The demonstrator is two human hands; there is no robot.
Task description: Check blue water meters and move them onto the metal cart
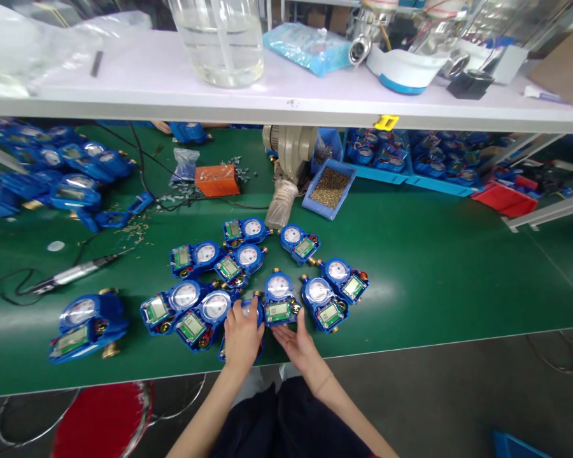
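Note:
Several blue water meters with round dials and green displays lie clustered on the green bench [434, 273]. My left hand [242, 337] rests palm-down on one meter [255, 313] at the front edge, covering most of it. My right hand [300, 340] lies palm-up with fingers apart, its fingertips touching the front of another meter [279, 299]. A further meter [322, 304] sits just right of that hand. A covered meter [86, 327] lies apart at the front left.
An electric screwdriver [71, 275] with its cable lies at left. Behind stand an orange box [216, 180], a blue bin of small brass parts [330, 188], and blue trays of meters [410, 159]. A white shelf [286, 95] overhangs. A red stool [102, 420] is below left.

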